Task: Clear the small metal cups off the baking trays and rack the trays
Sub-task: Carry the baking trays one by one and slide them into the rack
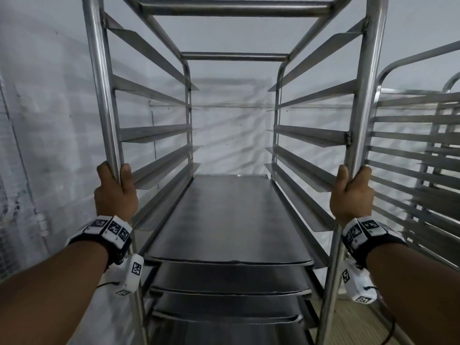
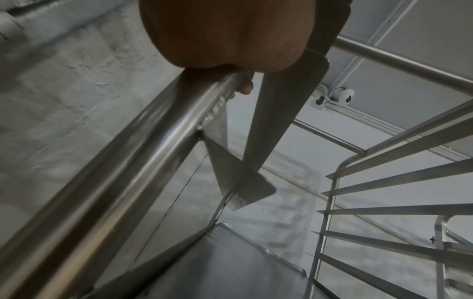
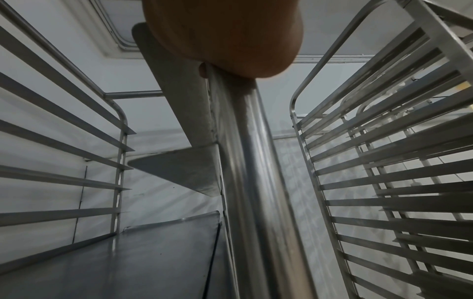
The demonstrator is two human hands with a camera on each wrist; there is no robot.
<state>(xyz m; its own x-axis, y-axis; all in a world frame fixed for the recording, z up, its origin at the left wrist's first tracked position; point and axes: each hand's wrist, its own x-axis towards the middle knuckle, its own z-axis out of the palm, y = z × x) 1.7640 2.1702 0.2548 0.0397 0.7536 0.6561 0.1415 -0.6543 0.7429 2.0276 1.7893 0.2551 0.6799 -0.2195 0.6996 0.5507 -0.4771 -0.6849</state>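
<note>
- While both arms reach forward, the left hand (image 1: pixel 115 192) grips the left front post (image 1: pixel 103 90) of the tray rack (image 1: pixel 234 7), and the right hand (image 1: pixel 352 194) grips the right front post (image 1: pixel 368 90).
- Between the posts, four baking trays (image 1: pixel 229 220) sit on the runners, one above another.
- To the right stands a second rack (image 1: pixel 418 155).
- Behind is a white wall (image 1: pixel 232 133).
</note>
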